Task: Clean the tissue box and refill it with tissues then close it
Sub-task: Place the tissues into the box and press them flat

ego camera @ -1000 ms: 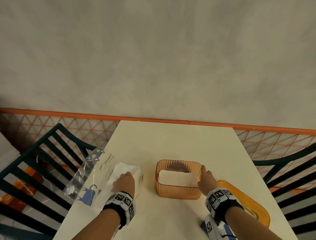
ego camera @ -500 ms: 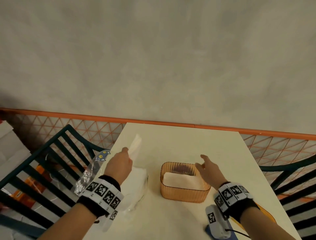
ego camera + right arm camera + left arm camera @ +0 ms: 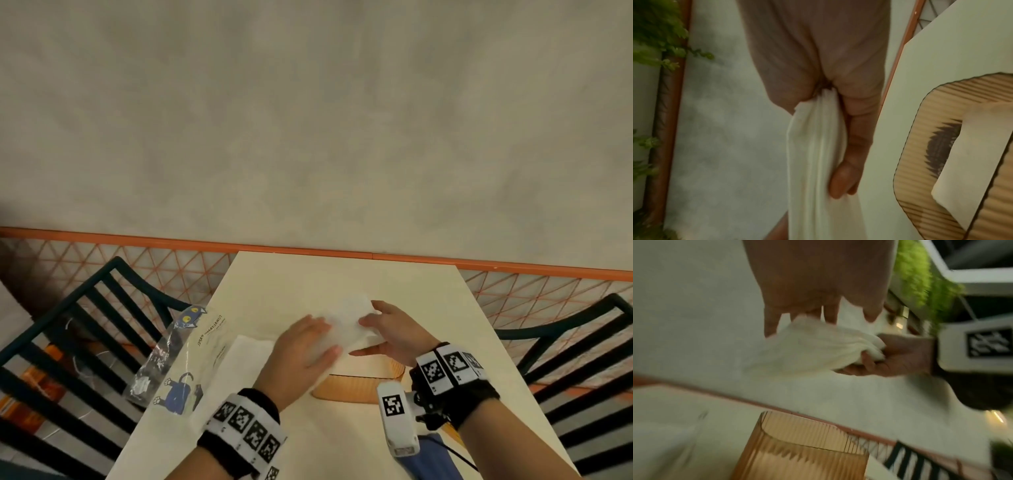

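A stack of white tissues [image 3: 346, 320] hangs over the open, ribbed orange tissue box [image 3: 356, 387], held between both hands. My left hand [image 3: 323, 337] grips its left end, fingers on top and thumb beneath. My right hand [image 3: 363, 337] pinches the right end; in the right wrist view the thumb [image 3: 846, 170] presses the tissues [image 3: 818, 162] against the fingers. The box [image 3: 920, 146] has white tissues [image 3: 982, 146] lying inside. In the left wrist view the tissues [image 3: 813, 350] sag between the hands above the box [image 3: 803, 451].
The opened tissue pack with a blue cat print [image 3: 212, 363] lies at the table's left edge, more tissues in it. A blue object [image 3: 428, 459] lies under my right wrist. Dark slatted chairs [image 3: 68, 342] flank the cream table [image 3: 342, 274].
My left hand has carried the tissues from above the pack rightward over the box. My right hand has left the box's side and taken hold of the stack.
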Demonstrator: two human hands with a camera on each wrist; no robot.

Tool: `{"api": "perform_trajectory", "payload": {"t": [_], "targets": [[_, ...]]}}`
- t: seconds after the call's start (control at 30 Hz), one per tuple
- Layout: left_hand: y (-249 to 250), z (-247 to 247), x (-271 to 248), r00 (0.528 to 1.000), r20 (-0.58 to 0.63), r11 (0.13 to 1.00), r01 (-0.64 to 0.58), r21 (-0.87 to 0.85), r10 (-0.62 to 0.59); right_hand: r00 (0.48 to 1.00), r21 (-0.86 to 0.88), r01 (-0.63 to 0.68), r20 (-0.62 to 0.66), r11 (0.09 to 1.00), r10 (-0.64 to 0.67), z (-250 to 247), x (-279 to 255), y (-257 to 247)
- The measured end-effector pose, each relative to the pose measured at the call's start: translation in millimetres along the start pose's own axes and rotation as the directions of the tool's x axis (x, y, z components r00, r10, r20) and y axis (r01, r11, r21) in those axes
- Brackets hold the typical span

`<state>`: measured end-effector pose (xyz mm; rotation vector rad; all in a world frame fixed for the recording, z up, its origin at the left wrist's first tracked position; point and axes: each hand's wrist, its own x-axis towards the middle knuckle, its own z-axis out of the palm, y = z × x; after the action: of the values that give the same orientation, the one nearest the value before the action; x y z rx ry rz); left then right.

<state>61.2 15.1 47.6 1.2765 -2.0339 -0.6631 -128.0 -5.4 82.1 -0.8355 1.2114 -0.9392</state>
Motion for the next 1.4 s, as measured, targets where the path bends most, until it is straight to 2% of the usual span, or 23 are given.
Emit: {"api": "perform_trajectory", "payload": {"t": [0.03, 0.07, 0.1, 0.13, 0.17, 0.2, 0.23, 0.27, 0.3, 0.37, 0.47, 0.57, 0.67, 0.8, 0.87, 0.93, 1.0, 1.1, 1.17, 1.27, 1.4], "targets": [[-7.4, 0.2, -0.4, 0.99, -0.114, 0.985, 0.066, -0.162, -0.085, 1.0, 0.019, 0.019, 0.002, 1.0, -0.019, -4.4, -3.3, -0.5], [-12.7, -1.5, -0.3, 0.953, -0.174, 0.922, 0.177, -0.345, -0.248, 0.999, 0.04, 0.038, 0.006, 0.998, -0.038, -9.0, -6.1, -1.6], [-17.8, -3.3, -0.3, 0.893, -0.123, 0.785, 0.306, -0.539, -0.432, 0.998, 0.06, 0.055, 0.013, 0.997, -0.056, -12.3, -9.5, -3.1], [-21.4, -4.6, -0.5, 0.829, 0.029, 0.585, 0.418, -0.695, -0.559, 0.997, 0.074, 0.069, 0.019, 0.995, -0.07, -14.7, -12.7, -4.0], [-24.6, -4.4, -1.4, 0.774, 0.218, 0.367, 0.502, -0.783, -0.595, 0.996, 0.082, 0.079, 0.023, 0.993, -0.082, -16.0, -15.8, -4.2], [-24.9, -4.6, -2.4, 0.74, 0.377, 0.156, 0.539, -0.828, -0.557, 0.996, 0.085, 0.09, 0.022, 0.992, -0.092, -17.0, -17.9, -3.4], [-23.5, -5.1, -1.9, 0.736, 0.468, 0.007, 0.54, -0.842, -0.488, 0.995, 0.081, 0.101, 0.016, 0.992, -0.102, -16.9, -20.4, -2.1], [-20.2, -6.0, -1.5, 0.747, 0.499, -0.071, 0.525, -0.848, -0.439, 0.994, 0.065, 0.111, 0.006, 0.992, -0.112, -16.4, -22.4, -0.3], [-14.5, -6.9, -0.1, 0.758, 0.499, -0.092, 0.511, -0.854, -0.421, 0.993, 0.041, 0.118, -0.004, 0.992, -0.118, -15.8, -24.1, 2.2], [-5.5, -7.2, 4.2, 0.768, 0.48, -0.04, 0.514, -0.857, -0.424, 0.993, -0.022, 0.112, -0.034, 0.993, -0.113, -15.3, -27.3, 9.6], [-2.6, -4.7, 10.0, 0.78, 0.429, 0.113, 0.528, -0.842, -0.456, 0.984, -0.229, 0.091, -0.126, 0.969, -0.122, -13.0, -29.5, 12.8], [-2.2, 2.5, 11.2, 0.79, 0.401, 0.239, 0.548, -0.801, -0.464, 0.951, -0.553, 0.029, -0.242, 0.833, -0.193, -12.4, -21.8, 10.1], [3.8, 6.6, 11.2, 0.796, 0.403, 0.288, 0.558, -0.779, -0.452, 0.953, -0.684, -0.035, -0.243, 0.729, -0.183, -13.3, -14.3, 7.2], [-0.2, 9.2, 16.9, 0.769, 0.413, 0.259, 0.579, -0.773, -0.488, 0.937, -0.583, -0.103, -0.329, 0.806, -0.119, -18.6, -12.5, 4.3], [0.0, 9.9, 19.8, 0.755, 0.437, 0.252, 0.602, -0.758, -0.489, 0.951, -0.558, -0.108, -0.298, 0.823, -0.077, -17.7, -12.4, 9.1], [1.3, 11.8, 23.4, 0.742, 0.453, 0.25, 0.62, -0.743, -0.494, 0.955, -0.517, -0.072, -0.284, 0.853, -0.092, -20.0, -10.9, 14.2], [-2.5, 14.8, 26.1, 0.719, 0.437, 0.257, 0.636, -0.728, -0.541, 0.95, -0.409, -0.037, -0.298, 0.912, -0.095, -27.4, -10.1, 17.2], [-10.0, 19.9, 29.1, 0.685, 0.457, 0.277, 0.682, -0.677, -0.568, 0.965, -0.282, -0.069, -0.263, 0.957, -0.008, -38.6, -11.0, 22.8], [-12.7, 24.9, 31.3, 0.668, 0.497, 0.272, 0.709, -0.651, -0.554, 0.965, -0.326, -0.085, -0.262, 0.942, -0.004, -43.9, -10.6, 27.4], [-13.8, 31.1, 34.6, 0.667, 0.514, 0.257, 0.712, -0.654, -0.539, 0.95, -0.41, -0.067, -0.304, 0.91, -0.067, -49.9, -7.6, 30.7], [-14.3, 38.2, 39.3, 0.651, 0.473, 0.304, 0.726, -0.616, -0.594, 0.938, -0.498, -0.075, -0.329, 0.864, -0.108, -52.7, -10.4, 29.4]]}}
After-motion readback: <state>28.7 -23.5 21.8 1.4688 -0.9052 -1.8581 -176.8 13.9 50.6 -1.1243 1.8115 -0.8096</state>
